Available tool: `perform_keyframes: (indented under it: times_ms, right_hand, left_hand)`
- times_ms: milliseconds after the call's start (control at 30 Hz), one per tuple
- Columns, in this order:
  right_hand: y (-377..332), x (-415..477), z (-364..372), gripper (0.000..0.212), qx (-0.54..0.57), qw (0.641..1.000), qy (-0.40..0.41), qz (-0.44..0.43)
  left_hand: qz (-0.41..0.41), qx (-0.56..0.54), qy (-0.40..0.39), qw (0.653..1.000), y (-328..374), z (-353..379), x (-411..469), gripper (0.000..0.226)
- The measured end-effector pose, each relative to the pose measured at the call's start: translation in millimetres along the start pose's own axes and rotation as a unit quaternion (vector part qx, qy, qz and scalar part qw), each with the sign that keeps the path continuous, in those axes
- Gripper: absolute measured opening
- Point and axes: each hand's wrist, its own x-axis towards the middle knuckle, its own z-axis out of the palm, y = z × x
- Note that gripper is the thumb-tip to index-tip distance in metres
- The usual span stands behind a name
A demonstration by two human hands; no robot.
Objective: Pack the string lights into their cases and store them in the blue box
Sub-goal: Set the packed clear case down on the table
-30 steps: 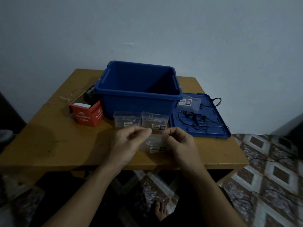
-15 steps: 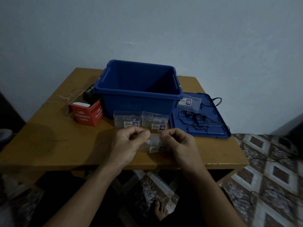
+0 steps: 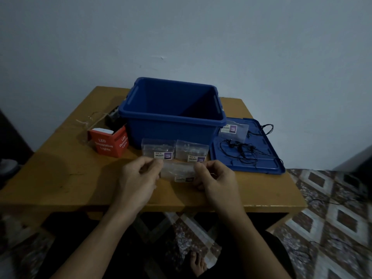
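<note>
The clear case point(image 3: 178, 172) you're working on is out front over the bench point(image 3: 70, 174), pinched at both ends. Your left grip point(image 3: 138, 178) has its fingers curled on one end and your right grip point(image 3: 216, 178) on the other; can't tell if it's resting on the wood. It's cloudy see-through plastic with a white sticker along the bottom, print too tiny to read. Just behind it, a second case point(image 3: 158, 149) and a third case point(image 3: 191, 151) stand side by side against the blue box point(image 3: 171, 127), each with a white-and-purple sticker, also unreadable. To the right, the blue lid point(image 3: 267, 164) lies flat with a fourth case point(image 3: 233, 130) and a tangled black string light point(image 3: 241, 152) on it. Left of the box, the red carton point(image 3: 109, 144) reads "LED Decorative Lights".
</note>
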Motion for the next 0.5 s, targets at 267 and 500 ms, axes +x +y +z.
perform_keyframes:
  times_ms: [267, 500]
  right_hand:
    - [-17, 15, 41, 0.025, -0.107, 0.993, 0.038, -0.014]
    - [-20, 27, 56, 0.028, -0.088, 0.994, 0.063, -0.013]
  left_hand:
    - [-0.03, 0.001, 0.057, 0.998, 1, -22, 14, 0.008]
    - [-0.129, -0.056, 0.075, 0.987, 10, -23, 35, 0.01]
